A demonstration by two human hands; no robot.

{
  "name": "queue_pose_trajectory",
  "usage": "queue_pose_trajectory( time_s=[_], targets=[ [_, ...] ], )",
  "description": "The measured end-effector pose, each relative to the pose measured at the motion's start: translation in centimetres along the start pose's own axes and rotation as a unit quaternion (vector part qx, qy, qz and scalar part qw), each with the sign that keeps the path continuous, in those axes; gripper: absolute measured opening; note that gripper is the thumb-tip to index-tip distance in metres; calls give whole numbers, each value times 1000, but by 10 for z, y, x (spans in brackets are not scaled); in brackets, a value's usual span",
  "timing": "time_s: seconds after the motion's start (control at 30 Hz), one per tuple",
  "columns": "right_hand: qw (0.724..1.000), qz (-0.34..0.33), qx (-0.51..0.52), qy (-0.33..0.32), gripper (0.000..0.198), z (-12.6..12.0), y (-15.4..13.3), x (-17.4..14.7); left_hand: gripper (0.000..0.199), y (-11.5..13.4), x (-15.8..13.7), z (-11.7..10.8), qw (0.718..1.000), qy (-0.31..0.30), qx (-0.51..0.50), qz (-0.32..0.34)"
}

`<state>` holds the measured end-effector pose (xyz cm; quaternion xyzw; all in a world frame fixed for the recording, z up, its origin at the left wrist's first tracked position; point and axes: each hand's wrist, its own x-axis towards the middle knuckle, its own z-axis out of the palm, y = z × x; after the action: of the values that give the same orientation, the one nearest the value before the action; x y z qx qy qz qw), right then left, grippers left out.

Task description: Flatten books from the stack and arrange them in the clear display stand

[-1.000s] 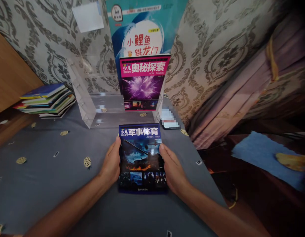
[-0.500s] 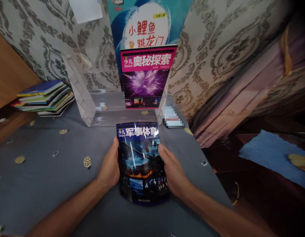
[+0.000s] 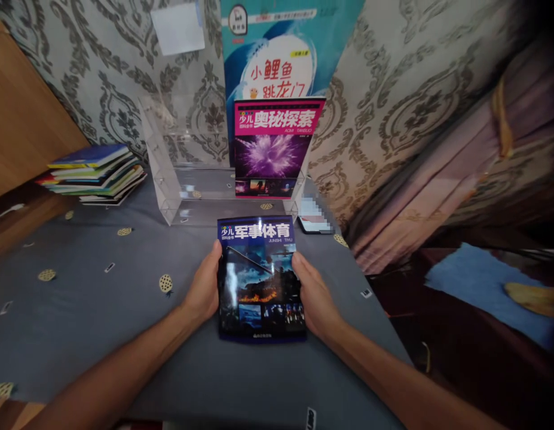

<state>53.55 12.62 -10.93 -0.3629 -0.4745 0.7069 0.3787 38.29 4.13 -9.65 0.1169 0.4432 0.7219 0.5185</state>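
Between my two hands is a dark blue book (image 3: 261,280) with a glossy cover, its front facing me. My left hand (image 3: 208,280) grips its left edge, thumb on the cover's rim and fingers hidden behind. On the right edge, my right hand (image 3: 316,295) closes the same way. Just beyond the book stands a clear acrylic display rack (image 3: 169,200) with tiers. A pink and purple book (image 3: 272,158) leans upright in its right part, and a taller teal book (image 3: 343,27) rises behind that one.
A stack of books (image 3: 97,173) lies at the back left of the grey patterned tablecloth (image 3: 137,280). Right of the rack lies a phone-like flat object (image 3: 315,218), partly blurred. A pink curtain (image 3: 420,179) hangs at the right, near a blue cloth (image 3: 469,298) beyond the table edge.
The held book has flattened out from a curved bend, and its cover tilts differently to the light. Both hands keep their grip. The whole view has shifted slightly.
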Motion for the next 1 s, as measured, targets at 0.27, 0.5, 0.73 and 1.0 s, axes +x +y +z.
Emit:
queue_pose_trajectory(
  time_s=[0.27,0.5,0.73,1.0],
  targets=[
    [1000,-21,-1,-2,58,-3,4,4,46,-2,7,-3,998,-20,5,56],
    [1000,-16,12,-14,59,-1,1,2,54,-5,8,-7,997,-28,13,73],
    [999,-11,24,-43,57,0,-2,1,59,-7,11,-11,999,-7,10,53],
    [998,-11,32,-51,57,-3,-5,2,39,1,-1,-5,987,-91,53,119]
  ],
)
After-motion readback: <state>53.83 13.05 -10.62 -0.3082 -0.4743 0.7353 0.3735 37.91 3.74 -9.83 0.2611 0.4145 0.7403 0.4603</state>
